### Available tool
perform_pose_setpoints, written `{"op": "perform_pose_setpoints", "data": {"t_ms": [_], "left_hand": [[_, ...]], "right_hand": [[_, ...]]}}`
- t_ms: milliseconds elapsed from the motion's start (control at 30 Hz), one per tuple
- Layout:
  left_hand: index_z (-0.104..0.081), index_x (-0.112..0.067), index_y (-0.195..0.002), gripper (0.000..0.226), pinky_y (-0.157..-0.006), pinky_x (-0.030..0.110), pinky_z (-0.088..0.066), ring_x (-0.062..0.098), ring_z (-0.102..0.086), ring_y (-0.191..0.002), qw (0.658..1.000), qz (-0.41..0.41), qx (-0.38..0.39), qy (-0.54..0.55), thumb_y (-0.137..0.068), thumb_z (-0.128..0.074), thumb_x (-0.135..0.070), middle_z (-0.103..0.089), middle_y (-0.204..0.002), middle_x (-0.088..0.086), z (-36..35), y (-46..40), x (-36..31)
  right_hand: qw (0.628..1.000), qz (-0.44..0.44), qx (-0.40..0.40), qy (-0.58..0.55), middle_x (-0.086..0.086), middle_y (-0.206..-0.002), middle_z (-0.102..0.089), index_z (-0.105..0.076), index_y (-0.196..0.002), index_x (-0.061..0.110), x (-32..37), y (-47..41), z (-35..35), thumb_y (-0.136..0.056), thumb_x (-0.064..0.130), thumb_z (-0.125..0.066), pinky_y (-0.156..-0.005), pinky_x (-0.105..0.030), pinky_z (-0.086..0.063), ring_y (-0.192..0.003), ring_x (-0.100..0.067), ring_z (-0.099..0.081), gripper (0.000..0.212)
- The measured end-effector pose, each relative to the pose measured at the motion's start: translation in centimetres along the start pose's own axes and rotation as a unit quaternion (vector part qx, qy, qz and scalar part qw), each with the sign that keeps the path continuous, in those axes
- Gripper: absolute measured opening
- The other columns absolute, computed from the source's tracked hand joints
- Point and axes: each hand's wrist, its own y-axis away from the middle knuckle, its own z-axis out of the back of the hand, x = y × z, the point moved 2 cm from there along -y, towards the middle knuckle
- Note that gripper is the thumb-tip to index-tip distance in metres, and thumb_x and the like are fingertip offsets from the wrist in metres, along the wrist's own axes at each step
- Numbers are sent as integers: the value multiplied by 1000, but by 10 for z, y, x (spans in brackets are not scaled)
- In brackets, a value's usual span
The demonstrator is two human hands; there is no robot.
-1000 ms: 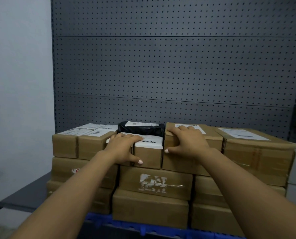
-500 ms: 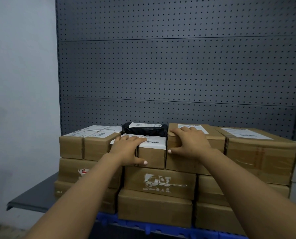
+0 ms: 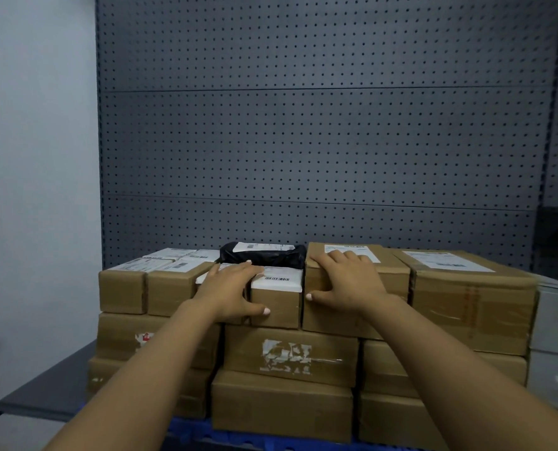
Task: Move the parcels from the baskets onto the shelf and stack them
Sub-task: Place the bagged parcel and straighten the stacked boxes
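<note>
Brown cardboard parcels are stacked three layers high on the grey shelf (image 3: 43, 392). My left hand (image 3: 230, 289) lies over the top front edge of a small box with a white label (image 3: 279, 299), fingers flat on top and thumb on its front face. My right hand (image 3: 349, 281) rests the same way on the wider brown box (image 3: 323, 317) next to it, with the thumb at that box's left front edge. A black bag parcel (image 3: 264, 257) lies just behind the small box.
A grey pegboard back panel (image 3: 303, 157) rises behind the stack. A large taped box (image 3: 466, 307) and grey parcels (image 3: 557, 320) stand to the right. A blue basket rim (image 3: 193, 431) shows below the stack. A pale wall is on the left.
Both hands stay on the same two parcels in the top layer. Only the view shifts slightly.
</note>
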Motion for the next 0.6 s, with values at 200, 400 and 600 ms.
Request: {"op": "perform_pose_setpoints", "data": {"t_ms": [200,400,600], "left_hand": [[-21,-38,-148,90,-118,46,-2,16,-12,-145,997,42,-61,-30,-73,-52,-78,-21,-157,-7,5,20,38],[-16,-40,-148,94,-115,54,-4,25,-10,-145,986,128,-30,-102,-70,-44,-84,-19,-157,0,15,36,91],[0,-47,-148,112,-109,67,4,35,7,-145,976,173,37,-126,-55,-39,-95,-1,-160,1,17,33,108]], "right_hand": [[998,37,-53,-23,-1,-160,-10,-7,-152,31,4,6,6,-86,67,-46,-119,-43,-5,-147,-21,-8,84],[979,168,-92,-61,0,-156,-27,-26,-149,26,64,-6,15,-92,58,-45,-117,-36,-13,-144,-21,-20,68],[990,109,48,-74,0,-160,-12,-15,-150,36,111,-29,-17,-88,67,-41,-117,-54,-4,-147,-27,-5,75]]}}
